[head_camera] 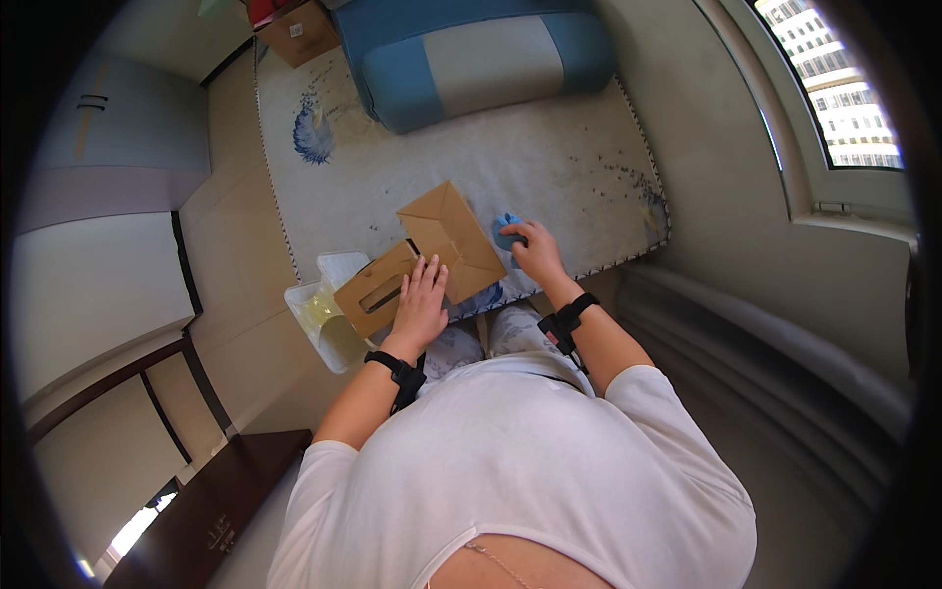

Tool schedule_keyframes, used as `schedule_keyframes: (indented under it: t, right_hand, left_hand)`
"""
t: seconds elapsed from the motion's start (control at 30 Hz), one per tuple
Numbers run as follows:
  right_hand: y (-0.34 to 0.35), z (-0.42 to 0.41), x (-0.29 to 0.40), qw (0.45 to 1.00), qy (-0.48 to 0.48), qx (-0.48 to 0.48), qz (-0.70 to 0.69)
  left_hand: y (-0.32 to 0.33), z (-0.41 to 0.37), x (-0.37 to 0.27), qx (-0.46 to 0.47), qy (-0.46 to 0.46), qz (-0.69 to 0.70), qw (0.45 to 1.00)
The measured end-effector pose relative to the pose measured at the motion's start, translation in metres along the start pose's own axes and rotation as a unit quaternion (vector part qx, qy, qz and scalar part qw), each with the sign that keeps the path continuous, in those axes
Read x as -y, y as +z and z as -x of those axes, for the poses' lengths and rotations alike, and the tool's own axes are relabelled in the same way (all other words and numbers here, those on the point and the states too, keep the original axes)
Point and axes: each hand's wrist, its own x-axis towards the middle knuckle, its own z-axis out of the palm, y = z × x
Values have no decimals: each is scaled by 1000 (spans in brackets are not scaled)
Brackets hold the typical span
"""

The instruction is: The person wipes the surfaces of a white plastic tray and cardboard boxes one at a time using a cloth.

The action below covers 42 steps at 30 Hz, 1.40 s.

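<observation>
My left hand (423, 302) rests with spread fingers on a brown cardboard box (360, 300) that has a long slot in its face. Against that box, a wider cardboard piece with folded flaps (458, 243) lies on the pale patterned mat (412, 162). To its right, my right hand (537, 250) has its fingers closed on a small blue item (506, 224), partly hidden by the fingers; its kind is unclear. Left of the slotted box, a clear plastic container (342, 346) with yellowish see-through material stands at the mat's edge.
A blue and cream bolster-like cushion (493, 66) lies across the far side of the mat. Another cardboard box (298, 37) stands at the far left corner. Grey cabinets (132, 118) are on the left, a window (831, 88) and a grey curtain (736, 331) on the right.
</observation>
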Motion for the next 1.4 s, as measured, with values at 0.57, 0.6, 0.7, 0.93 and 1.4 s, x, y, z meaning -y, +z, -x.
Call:
schedule_keyframes:
  t: [0.57,0.6,0.7,0.93,1.4]
  right_hand:
    - [15,-53,0,969,81,225,63]
    - [20,-58,-8,965,73,243,63]
    - [27,-67,-8,948,53,306,78]
    - [27,-76,2,923,67,354,134]
    - [39,-96,2,919,63,363,141]
  left_hand:
    - [-26,7,30,-144,-155,102,972]
    - [-22,14,46,-153,-199,100,963]
    - [19,49,108,-273,-348,96,892]
    - [7,71,165,-198,-580,332,717]
    - [33,34,254,-77,-483,247,837]
